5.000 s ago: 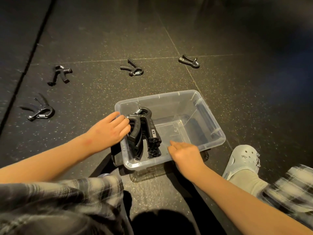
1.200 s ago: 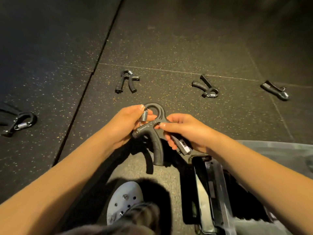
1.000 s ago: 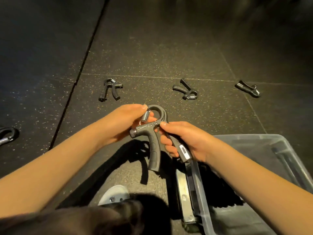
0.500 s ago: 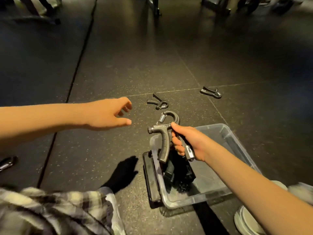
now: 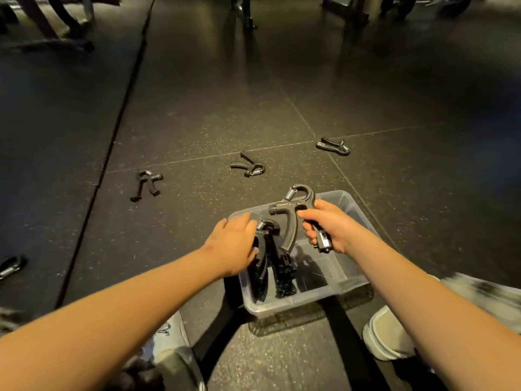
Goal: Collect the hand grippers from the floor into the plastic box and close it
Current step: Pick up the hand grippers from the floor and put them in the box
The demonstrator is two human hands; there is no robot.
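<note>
Spotter: Right hand [image 5: 329, 227] curled tight round one handle of a hand gripper [image 5: 290, 218]. Spring end is up, and the other handle hangs free over the plastic box [image 5: 296, 303], not yet down inside.

Logger: And the left hand?

Spotter: Left hand [image 5: 231, 245] lies over the box's left rim, fingers fairly straight, pressing against the stacked grippers [image 5: 277, 266] standing on edge along that side. It holds nothing, as far as shows.

Logger: Step in hand?

Spotter: Probably the drop-in. The person seems to be steadying the stack to keep a slot beside it. The box's right half is bare.

Logger: What does the next move need?

Spotter: Lower the held one beside the stack and let go only once it leans there. Four remain on the floor: left floor gripper [image 5: 146, 184], middle floor gripper [image 5: 248, 166], right floor gripper [image 5: 334, 146] and edge gripper [image 5: 11, 265]. All are well apart from the box.

Logger: Lid?

Spotter: Not certain. Something flat and dark under the box's near edge may be it. Closing looks far off.
</note>
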